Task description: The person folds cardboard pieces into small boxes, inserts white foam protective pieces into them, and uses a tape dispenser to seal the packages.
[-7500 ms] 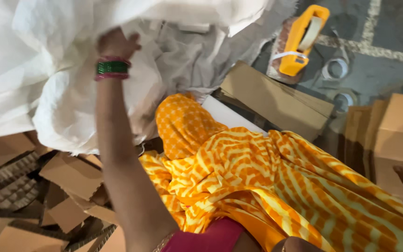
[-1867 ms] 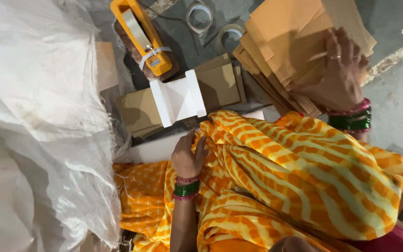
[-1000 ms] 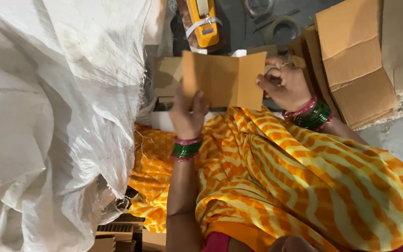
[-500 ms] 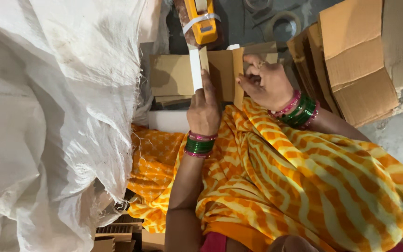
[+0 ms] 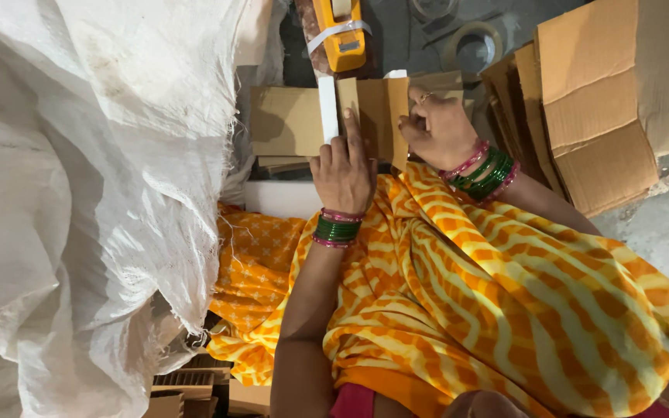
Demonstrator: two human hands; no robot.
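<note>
Head view, left hand (image 5: pixel 344 170) grip and right hand (image 5: pixel 437 130) grip closed on cardboard piece (image 5: pixel 373 116)

A small brown cardboard carton with a white edge strip (image 5: pixel 365 116) is being folded between the left hand (image 5: pixel 344 172) and the right hand (image 5: pixel 441 131), sitting just above the lap. A stack of flattened brown cardboard sheets (image 5: pixel 590 108) is lying at the upper right. A large white woven plastic sack (image 5: pixel 87 193) is filling the left side.

grey concrete floor (image 5: pixel 660 224), dim light
</note>
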